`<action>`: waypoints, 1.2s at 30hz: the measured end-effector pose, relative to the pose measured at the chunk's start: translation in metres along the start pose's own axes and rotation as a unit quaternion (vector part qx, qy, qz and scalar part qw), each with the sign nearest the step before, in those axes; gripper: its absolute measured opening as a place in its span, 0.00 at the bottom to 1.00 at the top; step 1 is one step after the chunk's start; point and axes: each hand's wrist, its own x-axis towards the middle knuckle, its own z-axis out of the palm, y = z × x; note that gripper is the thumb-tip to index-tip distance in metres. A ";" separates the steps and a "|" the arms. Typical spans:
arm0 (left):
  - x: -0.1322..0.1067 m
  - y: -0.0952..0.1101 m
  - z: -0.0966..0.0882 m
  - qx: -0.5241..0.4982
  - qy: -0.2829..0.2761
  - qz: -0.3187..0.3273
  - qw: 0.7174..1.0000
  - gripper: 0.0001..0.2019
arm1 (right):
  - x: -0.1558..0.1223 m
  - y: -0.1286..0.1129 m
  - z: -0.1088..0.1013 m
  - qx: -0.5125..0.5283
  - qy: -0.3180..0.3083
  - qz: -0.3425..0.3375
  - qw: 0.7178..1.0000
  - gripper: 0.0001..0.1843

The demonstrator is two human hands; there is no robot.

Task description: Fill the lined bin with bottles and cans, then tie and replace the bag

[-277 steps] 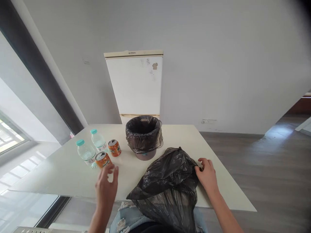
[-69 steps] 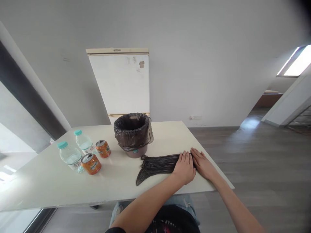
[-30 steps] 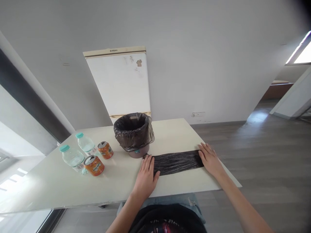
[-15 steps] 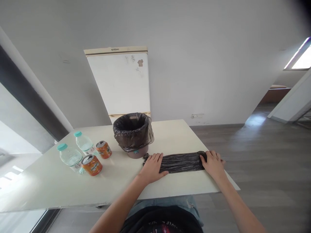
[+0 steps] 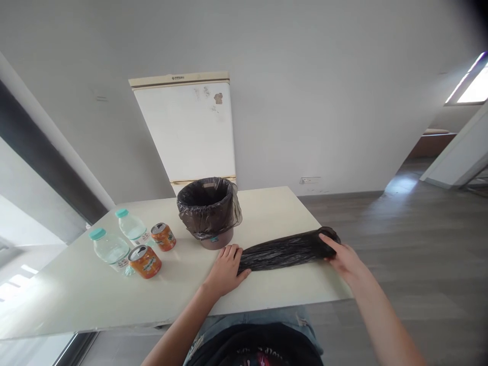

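Note:
A black plastic bag (image 5: 284,250), flattened into a long narrow strip, lies across the white table (image 5: 91,292). My left hand (image 5: 224,268) rests flat on the strip's left end with its fingers stretched out. My right hand (image 5: 342,255) grips the strip's right end, which is lifted a little above the table's right edge. Just beyond my left hand stands a small bin (image 5: 209,211) lined with a dark bag.
Two clear water bottles (image 5: 110,247) with teal caps and two orange cans (image 5: 145,261) stand at the left of the table. A white fridge (image 5: 186,129) stands against the wall behind the bin. Grey wooden floor stretches to the right.
The bag went from a loose heap to a flat strip. In the last half second my right hand closed on the right end and raised it; my left hand stayed on the left end.

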 end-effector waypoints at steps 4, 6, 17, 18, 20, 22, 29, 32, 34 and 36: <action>0.004 0.002 0.001 -0.014 -0.006 -0.003 1.000 0.23 | -0.014 0.009 0.032 0.051 -0.009 -0.076 0.996 0.23; 0.005 0.002 0.000 -0.027 -0.010 -0.002 1.000 0.23 | -0.018 0.010 0.049 0.106 0.012 -0.074 0.991 0.20; -0.006 -0.013 -0.008 -0.086 -0.006 -0.008 0.996 0.23 | -0.002 -0.028 0.025 0.266 0.309 0.048 0.912 0.19; -0.006 -0.013 -0.008 -0.084 -0.005 -0.010 0.996 0.22 | 0.000 -0.030 0.022 0.275 0.301 0.066 0.911 0.18; -0.005 -0.012 -0.007 -0.081 -0.002 -0.015 0.997 0.21 | 0.001 -0.031 0.020 0.321 0.253 0.104 0.906 0.14; -0.004 -0.010 -0.005 -0.081 0.002 -0.020 0.997 0.21 | 0.000 -0.030 0.023 0.373 0.197 0.115 0.899 0.12; -0.007 -0.009 -0.005 -0.088 0.012 -0.012 0.996 0.31 | -0.008 -0.030 0.043 0.384 0.226 0.083 0.891 0.22; -0.007 -0.009 -0.005 -0.081 0.009 0.009 0.997 0.30 | -0.015 -0.039 0.055 0.328 0.260 0.024 0.908 0.28; -0.007 -0.008 -0.004 -0.074 0.012 0.013 0.997 0.24 | -0.023 -0.046 0.065 0.271 0.273 -0.032 0.923 0.30; -0.007 -0.007 -0.005 -0.071 0.017 0.013 0.997 0.20 | -0.035 -0.052 0.076 0.179 0.287 -0.112 0.934 0.31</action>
